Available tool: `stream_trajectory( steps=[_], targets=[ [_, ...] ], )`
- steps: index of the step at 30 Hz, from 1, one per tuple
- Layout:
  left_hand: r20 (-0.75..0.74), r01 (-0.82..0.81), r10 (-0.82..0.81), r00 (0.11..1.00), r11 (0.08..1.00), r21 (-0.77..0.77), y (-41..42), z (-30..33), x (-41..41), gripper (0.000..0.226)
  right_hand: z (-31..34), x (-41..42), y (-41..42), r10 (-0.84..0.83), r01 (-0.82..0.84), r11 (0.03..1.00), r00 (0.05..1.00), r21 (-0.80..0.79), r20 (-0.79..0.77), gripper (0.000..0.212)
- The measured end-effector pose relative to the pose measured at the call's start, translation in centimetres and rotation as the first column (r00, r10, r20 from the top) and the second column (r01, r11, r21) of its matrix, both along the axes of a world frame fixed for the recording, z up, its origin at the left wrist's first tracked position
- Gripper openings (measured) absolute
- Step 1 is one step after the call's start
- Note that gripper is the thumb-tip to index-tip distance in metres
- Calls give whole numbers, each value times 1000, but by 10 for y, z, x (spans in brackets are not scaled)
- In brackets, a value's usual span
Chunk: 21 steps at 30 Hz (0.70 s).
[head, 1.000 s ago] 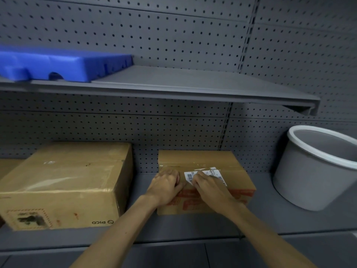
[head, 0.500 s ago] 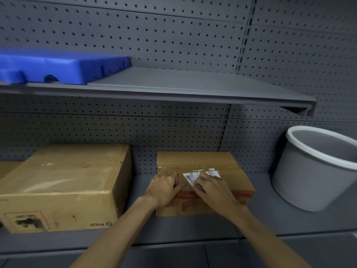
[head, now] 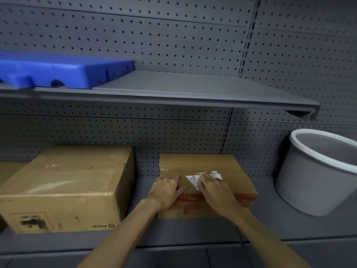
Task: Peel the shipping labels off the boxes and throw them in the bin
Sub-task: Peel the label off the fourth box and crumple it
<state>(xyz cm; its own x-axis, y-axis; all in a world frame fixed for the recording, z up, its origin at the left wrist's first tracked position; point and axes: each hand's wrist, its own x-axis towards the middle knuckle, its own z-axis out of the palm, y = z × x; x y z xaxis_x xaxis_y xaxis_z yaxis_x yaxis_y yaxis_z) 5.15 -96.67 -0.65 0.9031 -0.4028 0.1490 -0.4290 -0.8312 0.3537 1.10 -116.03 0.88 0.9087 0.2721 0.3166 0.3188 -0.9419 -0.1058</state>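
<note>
Now right hand (head: 214, 192) pinches label (head: 192, 180) on small box (head: 202, 163).

Two grey metal shelves are mounted on a pegboard back wall. On the lower shelf (head: 193, 232) a big cardboard box (head: 63, 188) marked PICO is sat at the left, a smaller cardboard box (head: 201, 163) in the middle, and a grey bin (head: 313, 182) with a white rim at the right. On the upper shelf (head: 183, 88) a blue plastic slab (head: 63, 71) is laid flat at the left.
</note>
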Motion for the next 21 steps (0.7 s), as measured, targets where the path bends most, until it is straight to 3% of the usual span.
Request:
stream_trajectory(
  steps=[5, 10, 14, 18, 21],
  targets=[
    [9, -2, 2, 1000, 1000, 21, 0, 0, 0, 34, 3, 6, -7, -146, 141, 977, 989, 159, 19, 20],
    [25, -1, 1, 1000, 1000, 22, -1, 1, 0, 34, -5, -2, 4, -105, 106, 987, 994, 120, -17, 21],
    [16, 0, 0, 1000, 1000, 28, -1, 1, 0, 34, -3, -2, 6, -96, 94, 995, 994, 46, 48, 27],
    [6, 6, -6, 1000, 1000, 27, -2, 3, -1, 35, -5, -5, 16, -82, 79, 991, 996, 104, 24, 19],
    [-10, 0, 0, 1000, 1000, 27, -1, 4, -1, 35, 2, 0, 13, -87, 86, 994, 996, 62, 20, 17]
  ],
)
